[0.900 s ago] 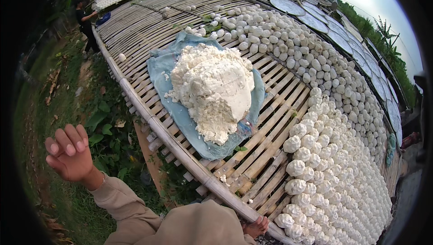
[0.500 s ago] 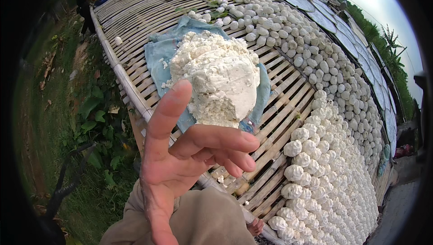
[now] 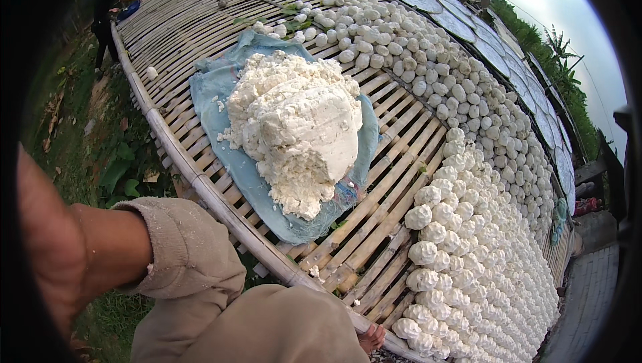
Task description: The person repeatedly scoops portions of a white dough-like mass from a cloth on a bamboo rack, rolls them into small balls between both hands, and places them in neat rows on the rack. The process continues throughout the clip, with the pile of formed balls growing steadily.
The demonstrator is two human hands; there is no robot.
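My left hand is raised at the left edge, very near the camera and blurred. Its fingers are cut off by the dark rim of the picture, so their pose is hidden. A beige sleeve ends at its wrist. Right of the hand and apart from it, a big crumbly white dough-like mass lies on a blue woven cloth with a frayed corner. The cloth is spread over a slatted bamboo rack. My right hand does not show.
Swirled white lumps cover the rack at the right, with greyer rounded balls behind them. Round pale trays line the far right. A bamboo rail edges the rack. What look like bare toes rest beside it. A person stands far left.
My left hand has swung from in front of the white mass to the left edge, uncovering the cloth's front part. The whole view has shifted slightly.
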